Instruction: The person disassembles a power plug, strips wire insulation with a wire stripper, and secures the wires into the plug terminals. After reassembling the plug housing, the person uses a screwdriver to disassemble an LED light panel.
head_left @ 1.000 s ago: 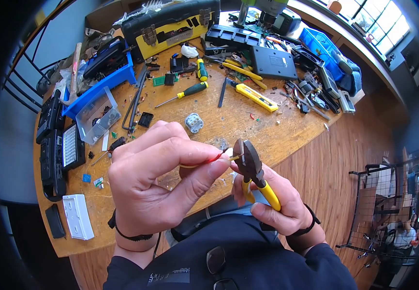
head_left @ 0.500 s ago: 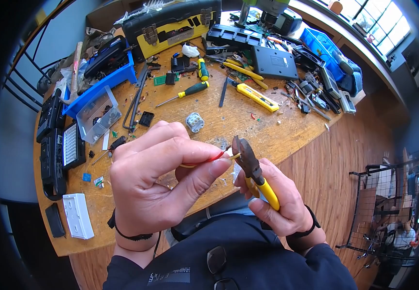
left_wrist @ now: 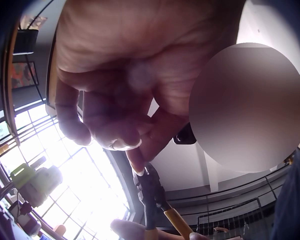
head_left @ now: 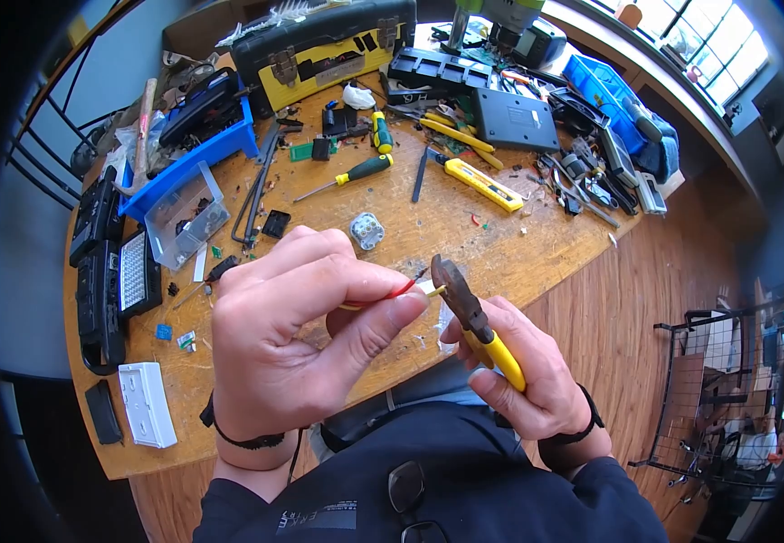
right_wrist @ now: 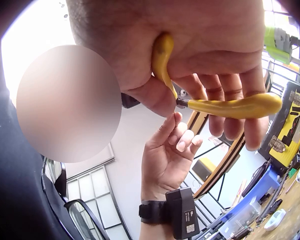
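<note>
Two bare hands work above one brown wooden workbench (head_left: 536, 249). The left hand (head_left: 297, 330) pinches two thin wires between thumb and forefinger: one red-insulated wire (head_left: 403, 290) with a dark tip, and one pale yellow wire (head_left: 438, 290) beside it. The right hand (head_left: 532, 380) grips one pair of dark metal pliers with two yellow handles (head_left: 462, 303), the head turned toward the left fingertips. The pliers' jaws are at the end of the yellow wire; whether they are closed on it, I cannot tell. The tip of the red wire stands near the pliers' head. On the bench past the hands lie one round grey piece with small holes (head_left: 367, 232), two yellow-and-green-handled screwdrivers (head_left: 365, 170), one yellow utility knife (head_left: 482, 185) and, just beside the knife, one narrow dark strip (head_left: 420, 175). At the far side stands one black-and-yellow toolbox (head_left: 324, 68), with one flat black plastic device (head_left: 516, 119) nearer the right. Two blue plastic bins are there, one on the left (head_left: 229, 149) and one on the right (head_left: 602, 90); one clear plastic box (head_left: 184, 217) is just beside the left bin, and one wooden-handled hammer (head_left: 146, 118) lies at that bin. Near the bench's left edge are one white rectangular plastic block (head_left: 147, 405) and one small dark case (head_left: 104, 412), side by side.
</note>
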Tool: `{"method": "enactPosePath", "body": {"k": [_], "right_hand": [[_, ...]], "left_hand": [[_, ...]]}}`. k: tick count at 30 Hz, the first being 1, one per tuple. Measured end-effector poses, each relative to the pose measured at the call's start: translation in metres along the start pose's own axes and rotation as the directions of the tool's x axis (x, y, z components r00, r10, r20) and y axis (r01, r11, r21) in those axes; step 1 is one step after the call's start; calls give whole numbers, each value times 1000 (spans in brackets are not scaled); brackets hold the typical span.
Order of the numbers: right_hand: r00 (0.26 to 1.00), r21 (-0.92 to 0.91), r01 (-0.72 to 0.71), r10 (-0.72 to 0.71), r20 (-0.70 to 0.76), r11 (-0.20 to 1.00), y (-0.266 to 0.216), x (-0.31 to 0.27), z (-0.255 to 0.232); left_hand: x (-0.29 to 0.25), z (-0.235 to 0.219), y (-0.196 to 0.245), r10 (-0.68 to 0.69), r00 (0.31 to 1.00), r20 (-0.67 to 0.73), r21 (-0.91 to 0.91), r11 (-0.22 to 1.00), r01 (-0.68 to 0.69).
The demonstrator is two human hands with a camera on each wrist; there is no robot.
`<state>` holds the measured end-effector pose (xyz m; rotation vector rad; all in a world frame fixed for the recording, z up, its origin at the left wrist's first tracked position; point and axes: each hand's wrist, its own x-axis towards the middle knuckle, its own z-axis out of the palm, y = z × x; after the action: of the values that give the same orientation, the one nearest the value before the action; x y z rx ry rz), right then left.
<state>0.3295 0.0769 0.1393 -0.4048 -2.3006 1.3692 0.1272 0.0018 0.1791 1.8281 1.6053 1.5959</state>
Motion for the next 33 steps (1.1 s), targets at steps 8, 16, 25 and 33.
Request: {"method": "enactPosePath", "body": {"k": [8,16,25,33], "right_hand": [[1000,-26,17,-18,-13,1000,0,-1,-1],[1000,-43,-6,5,-21,999,-2,-1,-1],[1000,-97,-7,5,-21,995,-2,0,-2],[998,-128,17,-24,-54,992,2,1,0]], "left_hand": [[1,-1,-1,15,1000,15,19,1000,-15],[0,-1,-2,8,1000,14,18,1000,-9],[0,-1,-3,23,1000,17,40,999,-23],[0,-1,-5,45,999,25,69,997,-47]]}}
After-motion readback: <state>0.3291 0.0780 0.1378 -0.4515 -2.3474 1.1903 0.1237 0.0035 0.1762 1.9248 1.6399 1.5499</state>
